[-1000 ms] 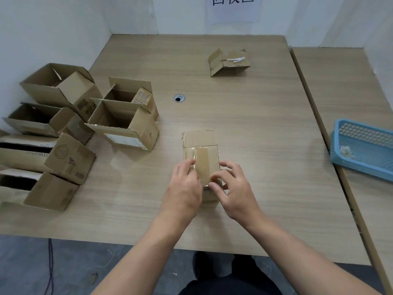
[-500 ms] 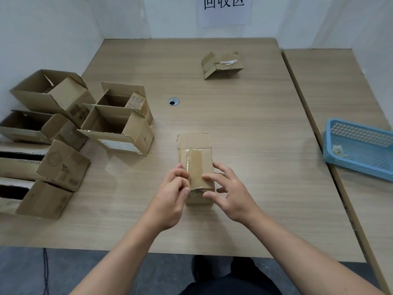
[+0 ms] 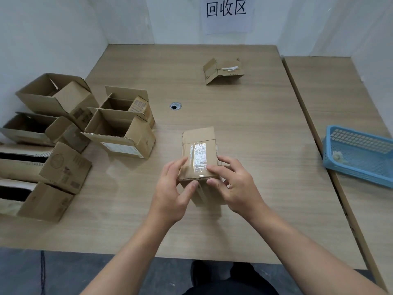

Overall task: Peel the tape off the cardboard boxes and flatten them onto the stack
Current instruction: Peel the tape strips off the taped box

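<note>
Boxes [image 3: 138,137] with open flaps crowd the left side of the table [image 3: 255,124], none of them flattened yet. Near the front edge, about the middle, the left hand [image 3: 171,188] grips the left side of a small taped box [image 3: 198,135], with its fingers curled over the top edge and its thumb pressed on the near face. The box sits between both hands and is tipped toward the person; I cannot tell whether its base touches the table. A shiny strip of tape [image 3: 198,158] runs along the top seam and folds down over the near edge. The right hand [image 3: 236,184] grips the other side, with its forefinger lying on the tape and its thumb just under the near edge. That fold looks like the place to start. In my judgement the left hand should hold the box firm while a right fingernail lifts the end of the strip. A low, slow pull along the seam should then bring the tape off whole without tearing the card. Whether an end is already loose I cannot tell. Farther back and to the right lies one flattened box [image 3: 223,71], likely the start of the stack. On a second table [image 3: 331,99] at the far right, a blue basket [image 3: 359,154] holds a wad that looks like used tape, so it seems a fair home for this strip
</note>
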